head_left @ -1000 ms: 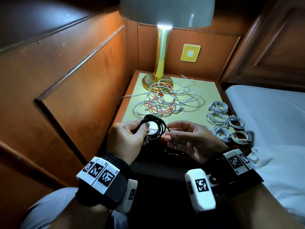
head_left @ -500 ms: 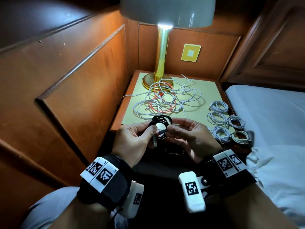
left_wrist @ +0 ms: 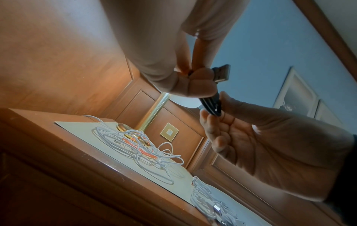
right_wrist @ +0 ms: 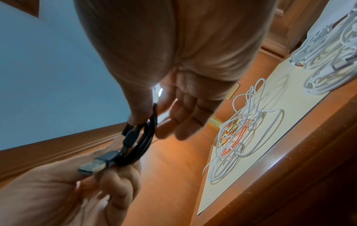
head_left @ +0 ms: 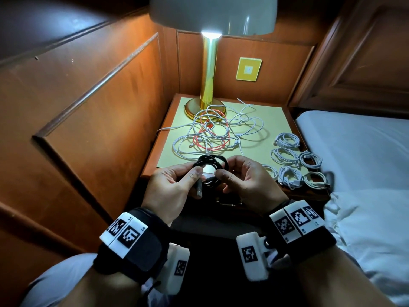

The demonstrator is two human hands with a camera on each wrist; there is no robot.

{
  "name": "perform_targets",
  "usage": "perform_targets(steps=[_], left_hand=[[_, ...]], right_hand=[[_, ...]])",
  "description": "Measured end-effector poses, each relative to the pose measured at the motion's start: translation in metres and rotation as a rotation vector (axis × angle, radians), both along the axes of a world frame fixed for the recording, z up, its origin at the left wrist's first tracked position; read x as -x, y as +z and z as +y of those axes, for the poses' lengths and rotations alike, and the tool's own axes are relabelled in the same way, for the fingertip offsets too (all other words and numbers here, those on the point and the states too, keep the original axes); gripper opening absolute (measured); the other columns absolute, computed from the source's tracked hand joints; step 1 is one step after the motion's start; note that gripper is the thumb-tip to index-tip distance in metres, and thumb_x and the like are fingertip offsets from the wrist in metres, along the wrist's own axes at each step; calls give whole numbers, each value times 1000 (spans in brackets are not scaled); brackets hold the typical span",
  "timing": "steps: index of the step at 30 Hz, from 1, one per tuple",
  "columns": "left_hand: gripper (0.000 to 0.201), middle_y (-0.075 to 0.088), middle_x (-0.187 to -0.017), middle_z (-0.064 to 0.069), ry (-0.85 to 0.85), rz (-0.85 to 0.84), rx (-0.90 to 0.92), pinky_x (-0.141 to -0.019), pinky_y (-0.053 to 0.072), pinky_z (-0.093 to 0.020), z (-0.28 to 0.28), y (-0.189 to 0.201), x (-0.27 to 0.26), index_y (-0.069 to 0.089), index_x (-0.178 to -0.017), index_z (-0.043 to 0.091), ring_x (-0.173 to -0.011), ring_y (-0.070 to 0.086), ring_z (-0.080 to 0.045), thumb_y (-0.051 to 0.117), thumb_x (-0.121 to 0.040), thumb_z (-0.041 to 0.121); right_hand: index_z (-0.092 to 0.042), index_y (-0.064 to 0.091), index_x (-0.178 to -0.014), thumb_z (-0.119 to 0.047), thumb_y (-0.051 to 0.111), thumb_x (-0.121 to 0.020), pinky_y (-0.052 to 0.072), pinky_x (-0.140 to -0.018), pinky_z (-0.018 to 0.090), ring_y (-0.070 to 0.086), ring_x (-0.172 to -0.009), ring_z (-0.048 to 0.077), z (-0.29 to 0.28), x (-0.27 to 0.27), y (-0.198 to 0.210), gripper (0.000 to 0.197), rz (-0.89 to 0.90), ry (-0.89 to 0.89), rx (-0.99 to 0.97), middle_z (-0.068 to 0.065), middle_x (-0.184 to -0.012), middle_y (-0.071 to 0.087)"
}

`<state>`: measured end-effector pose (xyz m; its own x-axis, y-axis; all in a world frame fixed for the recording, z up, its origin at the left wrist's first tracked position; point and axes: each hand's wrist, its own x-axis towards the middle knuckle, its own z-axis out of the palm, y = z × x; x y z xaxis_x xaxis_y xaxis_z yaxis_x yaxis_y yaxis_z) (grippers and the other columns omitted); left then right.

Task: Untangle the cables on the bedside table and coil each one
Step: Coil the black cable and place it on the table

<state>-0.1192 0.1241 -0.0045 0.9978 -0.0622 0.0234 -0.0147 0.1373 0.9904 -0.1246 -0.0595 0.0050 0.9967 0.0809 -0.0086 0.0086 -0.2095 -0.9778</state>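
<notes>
We've got the black cable [head_left: 210, 168] coiled up and held above the table's near edge, left hand [head_left: 171, 191] pinching one side, right hand [head_left: 247, 182] pinching the other. Just past it sits the white-and-red tangle [head_left: 218, 134], six white coils [head_left: 294, 162] at right, lamp [head_left: 209, 69] farthest.

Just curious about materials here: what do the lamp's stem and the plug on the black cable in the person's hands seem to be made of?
The shiny gold lamp stem looks like polished brass or brass-plated metal: it mirrors the light in bright vertical streaks. The flat rectangular plug on the coiled black cable seems to be a dull silver metal shell with a matte black, probably plastic, collar.
</notes>
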Motion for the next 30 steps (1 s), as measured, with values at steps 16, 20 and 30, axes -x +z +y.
perform_targets(steps=[16,20,30], left_hand=[[15,77,-93,-15,-39,56,65,-59,55,-24,-1,-5,3,77,-101,3,-71,71,-20,67,-92,9],[13,78,-89,-2,30,-29,-71,-62,56,-23,-1,-10,2,79,-99,13,-75,73,-15,69,-92,8],[14,77,-76,5,100,-78,-252,-62,61,-35,-3,-13,2,78,-87,26,-62,71,-15,75,-88,13]], right_hand=[[-15,65,-102,-19,62,-98,58,-84,54,72,-84,34,10,-3,-6,6,-9,19,30,9,-93,74],[-19,65,-96,-35,66,-89,59,-81,54,73,-82,26,15,-4,-10,17,-43,-52,127,5,-88,74],[-21,60,-93,-27,65,-93,43,-66,19,57,-68,3,22,-6,-19,8,-102,-157,376,-10,-75,62]])
